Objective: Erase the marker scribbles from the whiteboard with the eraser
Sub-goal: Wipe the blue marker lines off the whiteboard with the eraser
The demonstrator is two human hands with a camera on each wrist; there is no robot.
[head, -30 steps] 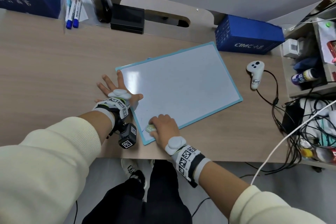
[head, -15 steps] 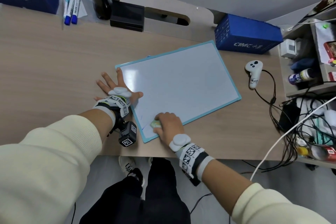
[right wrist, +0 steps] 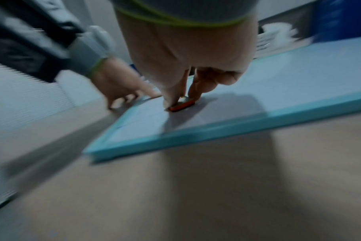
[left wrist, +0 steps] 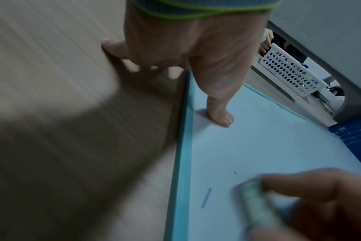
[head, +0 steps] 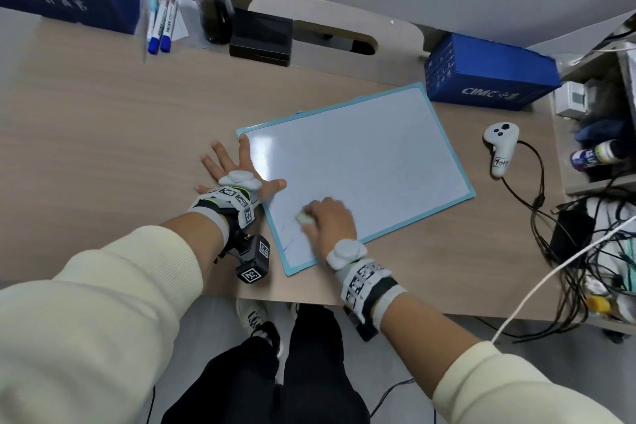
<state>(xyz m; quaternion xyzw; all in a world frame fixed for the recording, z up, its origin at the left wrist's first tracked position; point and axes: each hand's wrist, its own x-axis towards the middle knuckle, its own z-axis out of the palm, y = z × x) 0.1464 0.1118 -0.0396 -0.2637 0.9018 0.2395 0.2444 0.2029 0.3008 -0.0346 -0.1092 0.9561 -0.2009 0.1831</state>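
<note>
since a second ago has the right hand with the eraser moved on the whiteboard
Yes. The right hand has slid the eraser up the whiteboard, away from its near corner and closer to the left hand.

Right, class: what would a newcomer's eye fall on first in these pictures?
The whiteboard lying slantwise on the desk, with the right hand rubbing an eraser near its front corner. The left hand lies flat, spread across its left edge. Blue marks remain beside the eraser.
</note>
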